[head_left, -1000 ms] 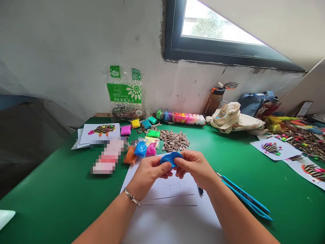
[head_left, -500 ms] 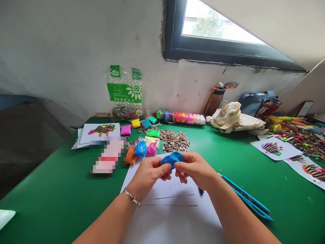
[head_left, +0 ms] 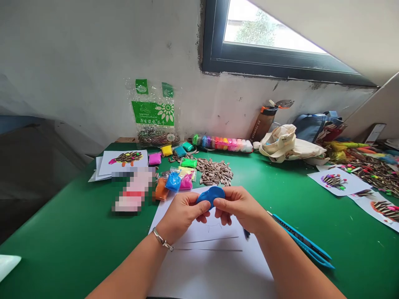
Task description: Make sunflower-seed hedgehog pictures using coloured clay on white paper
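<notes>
A flattened piece of blue modelling clay [head_left: 212, 196] is pinched between my two hands, above the white paper [head_left: 215, 272]. My left hand [head_left: 188, 209] grips its left edge with thumb and fingers; a metal bracelet [head_left: 162, 239] circles that wrist. On the other side, my right hand [head_left: 240, 207] holds the right edge, its thumb on the face of the clay. Pencil lines mark the paper below, partly hidden by my hands. Beyond the hands lie small packets of coloured clay, including a blue packet [head_left: 173, 181], and a pile of sunflower seeds [head_left: 215, 171].
On the right rests a blue craft tool [head_left: 302, 241], with seed-decorated cards [head_left: 333, 181] farther out. Along the wall stand a seed bag [head_left: 154, 120], a long pack of coloured clay [head_left: 224, 144], a brown bottle [head_left: 263, 123] and a cream cloth bag [head_left: 280, 143]. More cards [head_left: 107, 164] lie left.
The blue clay looks slightly smoother and a little tilted between my fingers. Both hands stay in nearly the same place.
</notes>
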`<action>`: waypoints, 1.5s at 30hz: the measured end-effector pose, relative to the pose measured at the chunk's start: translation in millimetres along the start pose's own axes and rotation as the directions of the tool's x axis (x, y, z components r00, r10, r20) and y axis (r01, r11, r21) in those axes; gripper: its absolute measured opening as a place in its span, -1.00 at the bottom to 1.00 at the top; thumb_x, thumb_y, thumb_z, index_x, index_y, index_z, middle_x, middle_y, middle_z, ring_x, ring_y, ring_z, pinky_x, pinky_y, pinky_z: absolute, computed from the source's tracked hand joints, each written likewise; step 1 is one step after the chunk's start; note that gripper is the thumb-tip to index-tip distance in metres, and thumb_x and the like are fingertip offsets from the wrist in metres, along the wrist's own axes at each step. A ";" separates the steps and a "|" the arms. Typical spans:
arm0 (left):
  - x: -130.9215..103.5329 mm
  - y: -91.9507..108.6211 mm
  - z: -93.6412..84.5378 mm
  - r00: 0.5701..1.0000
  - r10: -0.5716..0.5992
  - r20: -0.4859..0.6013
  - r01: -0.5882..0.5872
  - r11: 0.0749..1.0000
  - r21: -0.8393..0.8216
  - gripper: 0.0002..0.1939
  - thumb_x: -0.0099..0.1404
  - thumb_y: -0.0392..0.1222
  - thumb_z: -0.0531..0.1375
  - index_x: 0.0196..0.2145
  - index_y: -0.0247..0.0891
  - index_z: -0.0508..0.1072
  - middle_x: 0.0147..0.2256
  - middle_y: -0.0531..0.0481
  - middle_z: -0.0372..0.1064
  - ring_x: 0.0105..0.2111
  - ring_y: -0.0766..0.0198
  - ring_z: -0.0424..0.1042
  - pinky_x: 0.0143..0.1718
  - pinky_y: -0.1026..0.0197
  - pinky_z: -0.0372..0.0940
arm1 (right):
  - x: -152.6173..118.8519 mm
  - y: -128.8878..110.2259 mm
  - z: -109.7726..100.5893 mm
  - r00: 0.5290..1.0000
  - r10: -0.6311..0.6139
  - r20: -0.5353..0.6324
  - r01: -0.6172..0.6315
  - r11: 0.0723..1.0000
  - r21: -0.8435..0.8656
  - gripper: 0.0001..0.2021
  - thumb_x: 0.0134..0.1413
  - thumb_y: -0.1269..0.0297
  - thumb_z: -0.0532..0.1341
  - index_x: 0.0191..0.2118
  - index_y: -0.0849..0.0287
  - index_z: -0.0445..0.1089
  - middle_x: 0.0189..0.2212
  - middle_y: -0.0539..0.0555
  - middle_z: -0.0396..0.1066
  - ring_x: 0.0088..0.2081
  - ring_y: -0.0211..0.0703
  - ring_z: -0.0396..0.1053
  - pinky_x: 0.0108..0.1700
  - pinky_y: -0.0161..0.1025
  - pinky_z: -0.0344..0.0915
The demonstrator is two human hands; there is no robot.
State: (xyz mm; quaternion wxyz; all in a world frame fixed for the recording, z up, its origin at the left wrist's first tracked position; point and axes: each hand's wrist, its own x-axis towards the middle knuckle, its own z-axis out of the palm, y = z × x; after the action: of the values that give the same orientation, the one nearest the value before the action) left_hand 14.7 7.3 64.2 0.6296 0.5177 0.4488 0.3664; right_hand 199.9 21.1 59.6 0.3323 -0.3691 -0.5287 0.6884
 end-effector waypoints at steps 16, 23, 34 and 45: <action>0.7 -3.1 -1.7 0.999 -0.004 0.052 0.006 1.000 -0.021 -0.64 0.16 0.05 0.24 -0.44 -0.38 0.48 -0.47 -0.06 0.43 -0.49 0.31 0.40 -0.45 0.30 0.26 | 1.8 -0.4 2.8 0.999 -0.022 -0.037 0.021 1.000 -0.021 -0.81 -0.05 0.21 0.29 -0.45 0.26 0.43 -0.57 0.00 0.40 -0.60 -0.31 0.36 -0.62 -0.40 0.24; 1.0 -3.0 -1.7 1.000 -0.016 0.019 0.017 1.000 -0.021 -0.65 0.15 0.05 0.24 -0.45 -0.37 0.47 -0.51 -0.02 0.42 -0.51 0.31 0.40 -0.47 0.29 0.27 | 3.2 2.2 3.5 0.999 0.035 -0.030 -0.036 0.999 -0.021 -0.76 -0.08 0.15 0.31 -0.45 0.26 0.40 -0.60 0.00 0.39 -0.64 -0.32 0.34 -0.65 -0.43 0.17; 2.8 -2.2 0.4 0.998 0.017 -0.062 -0.019 0.999 -0.027 -0.61 0.14 0.07 0.23 -0.50 -0.38 0.45 -0.57 -0.02 0.39 -0.59 0.34 0.36 -0.53 0.29 0.26 | 5.0 4.0 3.1 1.000 0.017 -0.009 -0.017 1.000 -0.011 -0.78 -0.07 0.17 0.31 -0.43 0.26 0.39 -0.57 0.01 0.41 -0.62 -0.31 0.35 -0.63 -0.40 0.24; -0.4 0.2 -1.3 0.998 0.065 -0.007 -0.065 0.998 0.019 -0.63 0.19 0.05 0.20 -0.48 -0.36 0.46 -0.53 -0.01 0.38 -0.53 0.31 0.39 -0.49 0.30 0.25 | 4.7 4.4 0.7 1.000 -0.014 0.020 0.014 1.000 0.023 -0.72 -0.05 0.10 0.30 -0.42 0.26 0.41 -0.53 0.04 0.39 -0.55 -0.28 0.37 -0.60 -0.39 0.26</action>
State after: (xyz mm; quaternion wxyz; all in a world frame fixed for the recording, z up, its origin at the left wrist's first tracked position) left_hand 13.3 7.4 64.4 0.6108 0.5366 0.4373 0.3843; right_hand 196.6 23.8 54.7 0.3360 -0.3546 -0.5267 0.6957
